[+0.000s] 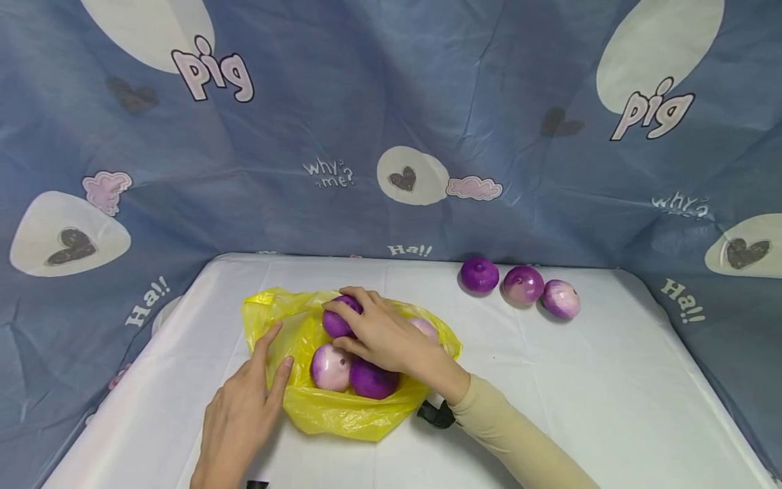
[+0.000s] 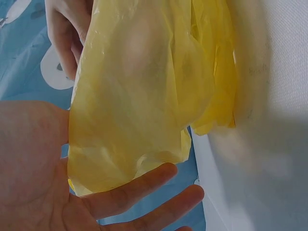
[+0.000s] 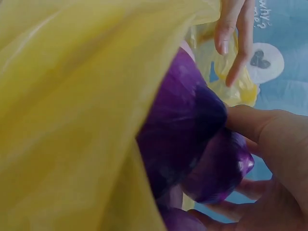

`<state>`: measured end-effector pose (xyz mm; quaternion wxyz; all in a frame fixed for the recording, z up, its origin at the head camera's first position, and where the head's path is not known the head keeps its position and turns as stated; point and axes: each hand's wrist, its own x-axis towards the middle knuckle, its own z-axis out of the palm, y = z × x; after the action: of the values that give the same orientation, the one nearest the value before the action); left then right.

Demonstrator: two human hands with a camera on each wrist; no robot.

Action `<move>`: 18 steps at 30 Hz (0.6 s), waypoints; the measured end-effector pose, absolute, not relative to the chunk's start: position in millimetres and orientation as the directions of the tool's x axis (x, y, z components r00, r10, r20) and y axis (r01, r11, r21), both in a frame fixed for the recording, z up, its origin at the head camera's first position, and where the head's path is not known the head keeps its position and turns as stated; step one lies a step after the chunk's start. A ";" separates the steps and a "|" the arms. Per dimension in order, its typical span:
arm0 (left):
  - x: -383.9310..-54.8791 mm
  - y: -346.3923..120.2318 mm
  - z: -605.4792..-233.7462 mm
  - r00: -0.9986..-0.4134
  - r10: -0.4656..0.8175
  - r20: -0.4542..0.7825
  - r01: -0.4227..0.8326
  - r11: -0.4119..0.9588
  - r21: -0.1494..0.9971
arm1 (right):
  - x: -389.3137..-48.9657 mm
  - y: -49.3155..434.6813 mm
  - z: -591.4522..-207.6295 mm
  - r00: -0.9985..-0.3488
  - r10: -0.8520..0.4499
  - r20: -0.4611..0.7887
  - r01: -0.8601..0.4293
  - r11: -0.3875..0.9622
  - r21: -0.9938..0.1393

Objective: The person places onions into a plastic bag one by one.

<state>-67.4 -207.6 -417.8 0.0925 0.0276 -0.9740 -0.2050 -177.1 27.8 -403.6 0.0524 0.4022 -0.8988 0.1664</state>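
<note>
While the left hand is at the left edge of the yellow bag, its fingers spread and nearly straight, it grips nothing; whether it touches the plastic, I cannot tell. Thin and crinkled, the bag lies wide-mouthed on the white table, with onions inside. At its near side sits a glossy pale onion, purple at the left. Just beyond is a deep purple onion, held in the curled fingers of the right hand. Right of the pale one lies a dark onion; farther right, a pinkish onion shows partly. At the table's far right are a purple onion, a two-toned onion and a streaked onion.
</note>
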 end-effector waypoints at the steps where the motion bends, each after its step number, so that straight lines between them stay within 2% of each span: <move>1: -67.4 -207.6 -417.9 -0.981 -0.091 0.171 -0.015 0.915 0.403 | -177.7 26.5 -404.7 -0.670 -0.707 0.226 -0.741 0.621 -0.256; 18: -67.4 -209.2 -417.8 -0.977 -0.086 0.193 -0.002 0.918 0.398 | -183.8 18.5 -412.8 -0.677 -0.703 0.217 -0.733 0.622 -0.275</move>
<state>-67.4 -209.2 -417.8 0.1039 0.0226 -0.9736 -0.2018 -183.8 18.5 -412.8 0.0440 0.3993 -0.8994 0.1725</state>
